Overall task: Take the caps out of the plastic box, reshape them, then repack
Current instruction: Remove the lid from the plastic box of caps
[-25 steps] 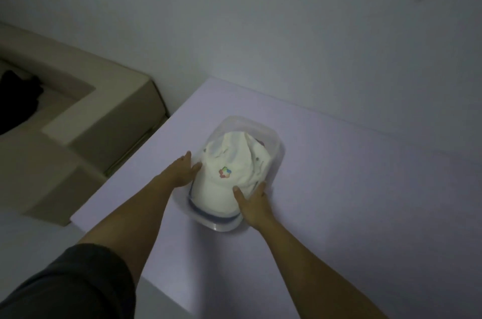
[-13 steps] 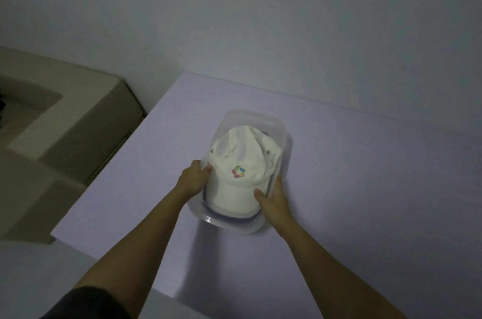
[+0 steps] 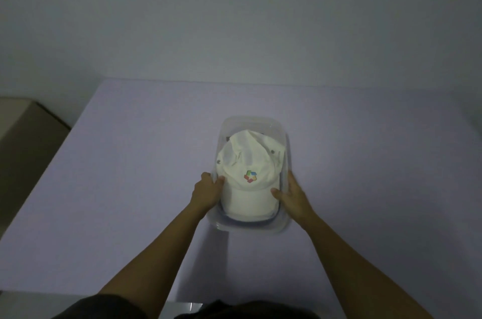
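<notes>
Since the earlier frame the plastic box (image 3: 251, 229) has swung from a slant to lie square between the hands, while both grips stay as they were. The left hand (image 3: 206, 192) curls round the box's left wall, its thumb hooked over the rim against the white cap (image 3: 249, 159). The right hand (image 3: 293, 194) clasps the right wall, its thumb pressed on the cap's brim. The cap sits in the box between the two thumbs, its coloured logo (image 3: 250, 176) facing up. A dark blue edge (image 3: 247, 220) shows under the brim. The box rests on a pale table (image 3: 130, 162).
</notes>
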